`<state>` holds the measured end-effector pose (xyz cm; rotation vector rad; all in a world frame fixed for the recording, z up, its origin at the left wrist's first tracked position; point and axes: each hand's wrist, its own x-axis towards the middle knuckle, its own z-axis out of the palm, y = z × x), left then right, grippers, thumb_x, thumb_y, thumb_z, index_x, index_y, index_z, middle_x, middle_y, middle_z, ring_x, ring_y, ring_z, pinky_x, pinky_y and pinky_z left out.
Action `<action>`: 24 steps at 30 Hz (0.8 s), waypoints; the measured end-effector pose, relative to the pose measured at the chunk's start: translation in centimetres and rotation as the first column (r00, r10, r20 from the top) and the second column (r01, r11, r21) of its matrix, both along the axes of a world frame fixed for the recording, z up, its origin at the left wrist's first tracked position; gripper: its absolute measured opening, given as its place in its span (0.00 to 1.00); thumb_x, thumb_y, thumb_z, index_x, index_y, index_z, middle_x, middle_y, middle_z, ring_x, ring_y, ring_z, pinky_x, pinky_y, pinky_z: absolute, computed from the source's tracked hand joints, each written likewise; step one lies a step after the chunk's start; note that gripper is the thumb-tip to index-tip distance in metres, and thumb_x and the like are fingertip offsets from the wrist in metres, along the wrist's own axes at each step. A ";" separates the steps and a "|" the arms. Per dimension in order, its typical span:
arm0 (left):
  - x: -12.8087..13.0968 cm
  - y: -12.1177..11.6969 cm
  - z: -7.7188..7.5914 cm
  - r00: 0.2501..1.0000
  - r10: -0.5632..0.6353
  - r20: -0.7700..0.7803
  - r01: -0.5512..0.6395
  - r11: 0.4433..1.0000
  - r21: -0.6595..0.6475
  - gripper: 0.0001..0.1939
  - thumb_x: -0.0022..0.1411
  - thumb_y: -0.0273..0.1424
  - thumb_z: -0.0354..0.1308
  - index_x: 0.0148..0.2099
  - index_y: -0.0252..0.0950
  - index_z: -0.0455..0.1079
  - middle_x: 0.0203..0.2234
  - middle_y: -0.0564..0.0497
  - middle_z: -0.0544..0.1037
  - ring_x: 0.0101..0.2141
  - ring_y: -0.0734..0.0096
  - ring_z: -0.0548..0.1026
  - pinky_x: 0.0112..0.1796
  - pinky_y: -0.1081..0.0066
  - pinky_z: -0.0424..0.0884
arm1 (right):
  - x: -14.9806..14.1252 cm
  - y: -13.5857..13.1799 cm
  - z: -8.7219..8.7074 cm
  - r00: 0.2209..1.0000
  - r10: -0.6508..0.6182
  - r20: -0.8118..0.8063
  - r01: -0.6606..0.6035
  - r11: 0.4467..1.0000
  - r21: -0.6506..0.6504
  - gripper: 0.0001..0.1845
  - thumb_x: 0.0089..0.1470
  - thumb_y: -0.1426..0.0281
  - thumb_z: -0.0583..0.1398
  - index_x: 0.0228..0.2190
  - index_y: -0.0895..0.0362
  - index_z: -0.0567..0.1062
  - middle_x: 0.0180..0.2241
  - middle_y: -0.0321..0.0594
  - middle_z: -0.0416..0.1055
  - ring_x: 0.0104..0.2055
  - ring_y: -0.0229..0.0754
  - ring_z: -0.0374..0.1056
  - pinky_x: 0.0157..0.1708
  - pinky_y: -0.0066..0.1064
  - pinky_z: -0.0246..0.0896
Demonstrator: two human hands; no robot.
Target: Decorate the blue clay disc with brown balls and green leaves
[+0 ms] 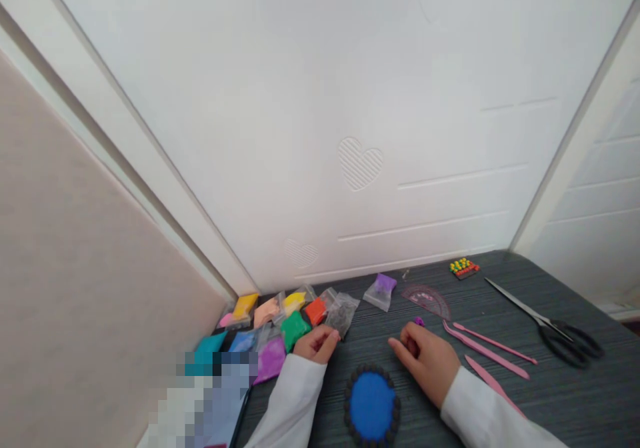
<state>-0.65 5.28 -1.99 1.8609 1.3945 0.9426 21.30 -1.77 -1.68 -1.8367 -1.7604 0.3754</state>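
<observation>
My left hand (316,345) is closed, thumb against curled fingers, beside the small clear plastic bag (343,313) and the green clay packet (295,331). Whatever its fingertips may hold is hidden. Across from it, my right hand (427,360) has its fingers curled in and the thumb pointing left; anything inside is too small to make out. Just behind its knuckles shows a small purple piece (419,321). Between my forearms lies a blue disc (372,405) edged with a ring of black beads (349,401).
Several coloured clay packets (270,359) crowd the table's left side. A purple packet (385,283) and a clear protractor (426,299) lie at the back. Right of my hand are pink modelling tools (485,350), black-handled scissors (565,341) and a small yellow-and-red beaded piece (464,269). A white panel rises behind.
</observation>
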 end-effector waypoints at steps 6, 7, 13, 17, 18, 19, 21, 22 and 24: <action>0.3 0.0 -0.1 0.999 -0.047 0.010 0.047 0.999 -0.018 0.15 0.52 0.39 0.49 0.25 0.33 0.68 0.11 0.56 0.59 0.14 0.80 0.54 0.17 0.75 0.49 | 0.2 -0.1 -0.1 0.995 0.095 0.027 -0.096 0.993 0.062 0.10 0.52 0.69 0.48 0.32 0.53 0.68 0.32 0.36 0.67 0.35 0.37 0.64 0.36 0.30 0.57; 0.3 -0.2 -0.1 0.999 -0.052 0.001 0.052 0.998 -0.036 0.15 0.51 0.40 0.50 0.26 0.33 0.68 0.11 0.56 0.60 0.15 0.80 0.54 0.17 0.76 0.50 | 0.2 -0.2 0.0 0.993 0.106 0.043 -0.108 0.992 0.057 0.11 0.52 0.69 0.48 0.33 0.53 0.68 0.33 0.36 0.67 0.36 0.38 0.64 0.37 0.30 0.57; 0.7 -1.2 0.1 0.982 -0.174 -0.069 0.169 0.983 -0.071 0.13 0.48 0.36 0.54 0.31 0.32 0.72 0.11 0.57 0.61 0.15 0.82 0.55 0.17 0.78 0.52 | 0.4 -0.1 0.2 0.979 0.142 0.149 -0.149 0.988 0.040 0.13 0.52 0.69 0.49 0.37 0.52 0.70 0.35 0.38 0.66 0.38 0.39 0.62 0.39 0.31 0.57; 0.9 -1.3 0.5 0.985 -0.160 -0.063 0.156 0.986 -0.059 0.12 0.47 0.35 0.55 0.31 0.32 0.72 0.12 0.57 0.63 0.15 0.83 0.56 0.17 0.79 0.53 | 0.6 -0.2 0.1 0.972 0.141 0.189 -0.150 0.988 0.037 0.14 0.51 0.69 0.49 0.38 0.51 0.71 0.36 0.39 0.65 0.38 0.40 0.62 0.39 0.32 0.57; 0.9 -1.3 0.6 0.986 -0.154 -0.060 0.151 0.987 -0.058 0.12 0.47 0.34 0.55 0.32 0.32 0.72 0.12 0.57 0.63 0.15 0.83 0.56 0.17 0.79 0.53 | 0.6 -0.3 0.1 0.972 0.136 0.193 -0.146 0.989 0.039 0.14 0.51 0.69 0.49 0.38 0.51 0.71 0.36 0.39 0.65 0.38 0.40 0.62 0.39 0.31 0.57; 1.0 -1.3 0.7 0.987 -0.150 -0.056 0.147 0.987 -0.059 0.11 0.47 0.34 0.55 0.32 0.31 0.72 0.12 0.57 0.63 0.15 0.83 0.56 0.18 0.79 0.53 | 0.6 -0.3 0.2 0.972 0.131 0.195 -0.142 0.989 0.042 0.14 0.51 0.69 0.49 0.38 0.51 0.71 0.36 0.39 0.65 0.38 0.40 0.62 0.39 0.31 0.57; 1.0 -1.3 0.8 0.989 -0.143 -0.047 0.140 0.988 -0.060 0.11 0.47 0.33 0.56 0.32 0.31 0.72 0.12 0.57 0.63 0.15 0.83 0.57 0.18 0.80 0.53 | 0.6 -0.4 0.3 0.973 0.123 0.194 -0.135 0.989 0.051 0.14 0.51 0.69 0.49 0.37 0.51 0.71 0.36 0.39 0.65 0.38 0.40 0.62 0.38 0.32 0.58; 1.0 -1.3 0.8 0.989 -0.141 -0.044 0.138 0.989 -0.061 0.11 0.47 0.33 0.55 0.31 0.31 0.72 0.12 0.57 0.63 0.15 0.84 0.57 0.17 0.80 0.53 | 0.6 -0.4 0.3 0.974 0.121 0.191 -0.134 0.989 0.056 0.13 0.51 0.69 0.50 0.37 0.52 0.71 0.36 0.39 0.65 0.38 0.40 0.62 0.38 0.32 0.58; 0.9 -1.3 0.6 0.988 -0.146 -0.047 0.143 0.988 -0.061 0.11 0.47 0.32 0.55 0.31 0.31 0.72 0.12 0.57 0.62 0.15 0.84 0.56 0.17 0.80 0.52 | 0.6 -0.3 0.3 0.977 0.119 0.175 -0.132 0.989 0.066 0.13 0.51 0.69 0.50 0.37 0.52 0.71 0.35 0.39 0.65 0.38 0.40 0.62 0.39 0.32 0.58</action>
